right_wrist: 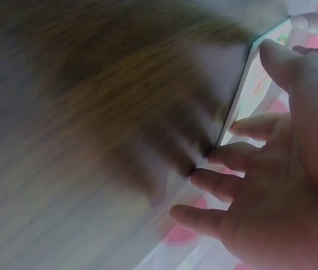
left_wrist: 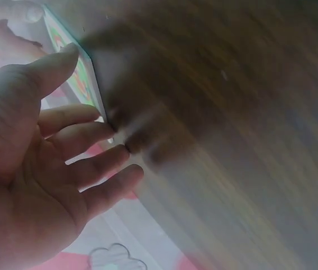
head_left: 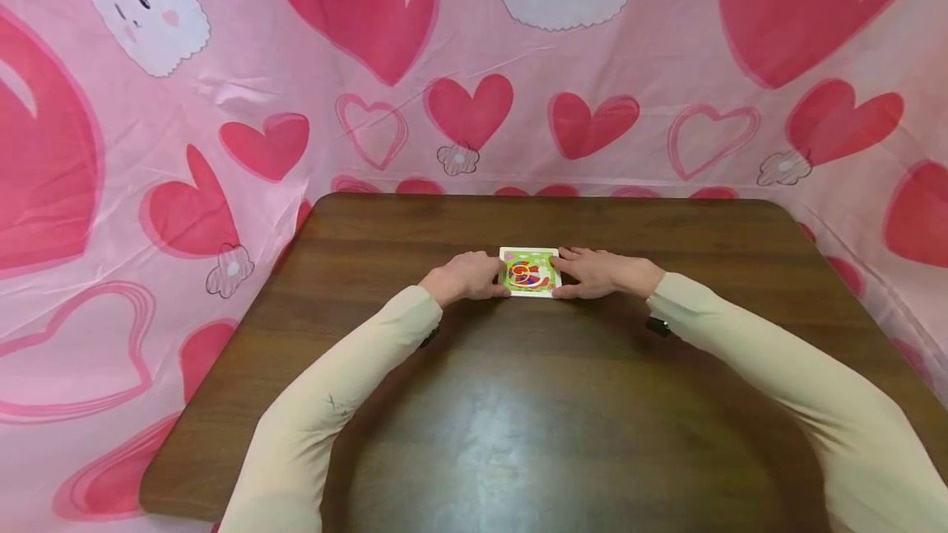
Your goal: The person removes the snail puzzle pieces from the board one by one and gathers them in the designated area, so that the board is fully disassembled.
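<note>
A small square board with a white rim and a colorful snail picture on green lies flat on the table. My left hand touches its left side, with the thumb at the near corner. On the opposite side, my right hand touches the board, thumb also by the near corner. In the left wrist view, the left hand has its fingers spread and slightly bent beside the board. The right wrist view has the right hand with separated fingers along the board's edge.
The brown wooden table extends around the board and both forearms. A pink cloth with red hearts and white animal faces hangs behind the table and along its sides.
</note>
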`<state>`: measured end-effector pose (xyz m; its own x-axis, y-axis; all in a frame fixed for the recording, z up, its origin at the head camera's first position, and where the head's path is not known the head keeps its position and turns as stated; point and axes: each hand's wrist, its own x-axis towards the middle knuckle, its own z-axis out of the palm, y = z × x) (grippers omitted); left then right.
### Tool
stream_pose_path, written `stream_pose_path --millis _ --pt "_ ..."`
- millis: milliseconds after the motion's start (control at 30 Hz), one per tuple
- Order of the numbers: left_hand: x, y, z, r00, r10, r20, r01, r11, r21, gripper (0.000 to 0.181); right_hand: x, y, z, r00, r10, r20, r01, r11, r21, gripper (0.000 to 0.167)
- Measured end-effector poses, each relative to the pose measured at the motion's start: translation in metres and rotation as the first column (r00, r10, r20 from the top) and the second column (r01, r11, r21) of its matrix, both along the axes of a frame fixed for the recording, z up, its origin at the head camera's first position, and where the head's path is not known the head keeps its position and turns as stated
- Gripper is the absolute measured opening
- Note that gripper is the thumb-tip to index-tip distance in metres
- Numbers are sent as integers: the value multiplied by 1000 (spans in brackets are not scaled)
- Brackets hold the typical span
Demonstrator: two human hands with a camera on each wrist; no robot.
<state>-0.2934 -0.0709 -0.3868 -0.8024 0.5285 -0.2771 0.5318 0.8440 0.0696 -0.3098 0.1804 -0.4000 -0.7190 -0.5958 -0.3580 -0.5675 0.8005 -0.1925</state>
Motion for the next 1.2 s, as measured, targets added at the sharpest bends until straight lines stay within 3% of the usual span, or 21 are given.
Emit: stream_pose_path --millis 333,633,900,1033,1200 --pt "8 22 -2 999 -32 0 32 999 13 40 8 26 3 998 -30 51 31 999 -36 83" --pt "13 23 1 999 -39 23 39 999 17 42 13 30 3 995 -61 78 66 996 -59 83" --pt "9 21 2 996 -77 43 77 997 22 40 12 28 2 992 -82 91 89 993 -74 83" --pt "5 22 1 995 -99 11 98 995 21 42 12 28 2 989 -105 108 114 990 -82 83" --pt "-1 24 -2 999 -37 -28 38 999 22 54 12 27 2 986 -116 117 128 987 -98 83"
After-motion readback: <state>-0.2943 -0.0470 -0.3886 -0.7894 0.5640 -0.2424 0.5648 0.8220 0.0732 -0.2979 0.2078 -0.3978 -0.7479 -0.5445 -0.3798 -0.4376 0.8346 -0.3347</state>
